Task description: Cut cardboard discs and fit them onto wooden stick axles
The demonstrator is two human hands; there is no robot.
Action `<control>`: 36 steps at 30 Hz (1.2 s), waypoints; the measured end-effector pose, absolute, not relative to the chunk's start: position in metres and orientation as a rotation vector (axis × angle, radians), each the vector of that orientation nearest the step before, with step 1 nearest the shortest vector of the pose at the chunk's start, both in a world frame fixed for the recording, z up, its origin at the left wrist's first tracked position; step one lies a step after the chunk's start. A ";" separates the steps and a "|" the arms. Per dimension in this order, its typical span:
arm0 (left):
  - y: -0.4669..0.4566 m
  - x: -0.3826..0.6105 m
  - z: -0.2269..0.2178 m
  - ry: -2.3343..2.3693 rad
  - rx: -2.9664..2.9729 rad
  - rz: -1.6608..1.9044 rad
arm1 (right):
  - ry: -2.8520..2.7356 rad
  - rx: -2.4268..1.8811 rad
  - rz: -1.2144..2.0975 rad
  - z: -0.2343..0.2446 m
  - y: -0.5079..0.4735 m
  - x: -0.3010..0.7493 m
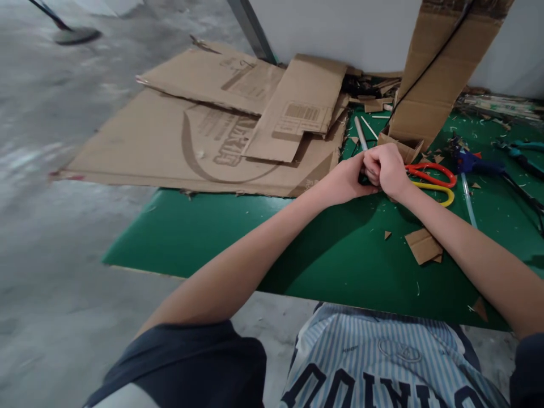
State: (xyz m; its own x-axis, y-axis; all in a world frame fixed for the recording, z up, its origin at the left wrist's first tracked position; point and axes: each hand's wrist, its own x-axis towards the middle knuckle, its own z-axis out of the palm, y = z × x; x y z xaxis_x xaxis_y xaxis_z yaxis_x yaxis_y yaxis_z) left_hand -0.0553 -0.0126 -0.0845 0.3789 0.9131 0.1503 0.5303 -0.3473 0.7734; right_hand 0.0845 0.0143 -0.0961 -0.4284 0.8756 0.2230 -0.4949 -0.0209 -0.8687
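Observation:
My left hand (347,180) and my right hand (386,167) meet over the green table (323,243), both with curled fingers pressed together. Whatever they pinch is hidden between the fingers. A grey stick (360,133) shows just beyond my left fingertips; I cannot tell if it is touched. Beside my right wrist are scissors (442,171) with one red and one yellow handle, their blades out of sight behind the hand. Just behind my right hand stands a tall folded cardboard post (442,85), with a small cardboard flap (402,148) at its foot.
Large cardboard sheets (148,136) overlap on the left and overhang the table. A blue glue gun (478,163), a clear glue stick (468,201) and teal-handled pliers (525,156) lie at the right. Cardboard scraps (424,245) are scattered about. A black cable (429,62) runs along the post.

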 end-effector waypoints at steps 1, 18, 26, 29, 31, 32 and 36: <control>-0.011 -0.057 -0.085 1.227 1.988 0.787 | -1.277 -0.543 1.632 -0.095 0.015 0.084; -0.004 -0.061 -0.097 1.154 1.906 0.822 | -1.723 -0.701 1.529 -0.083 0.013 0.085; -0.013 -0.057 -0.086 1.135 1.940 0.812 | -1.292 -0.671 1.587 -0.062 0.014 0.102; -0.015 -0.055 -0.081 1.108 1.953 0.804 | -1.157 -0.788 1.574 -0.047 0.012 0.114; -0.018 -0.053 -0.078 1.119 1.990 0.797 | -1.044 -0.770 1.586 -0.039 0.010 0.123; -0.020 -0.052 -0.076 1.126 2.015 0.803 | -0.989 -0.748 1.597 -0.036 0.008 0.127; -0.032 -0.044 -0.071 1.074 2.000 1.031 | -0.771 -0.629 1.654 -0.027 0.001 0.136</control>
State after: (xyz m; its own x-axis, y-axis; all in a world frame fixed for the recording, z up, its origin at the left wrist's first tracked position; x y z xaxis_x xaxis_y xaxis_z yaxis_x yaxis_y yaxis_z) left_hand -0.0437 -0.0317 -0.0713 0.3591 0.8707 0.3361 0.3715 -0.4637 0.8043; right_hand 0.1356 0.0011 -0.0274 -0.2077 0.9782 -0.0033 -0.6267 -0.1357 -0.7674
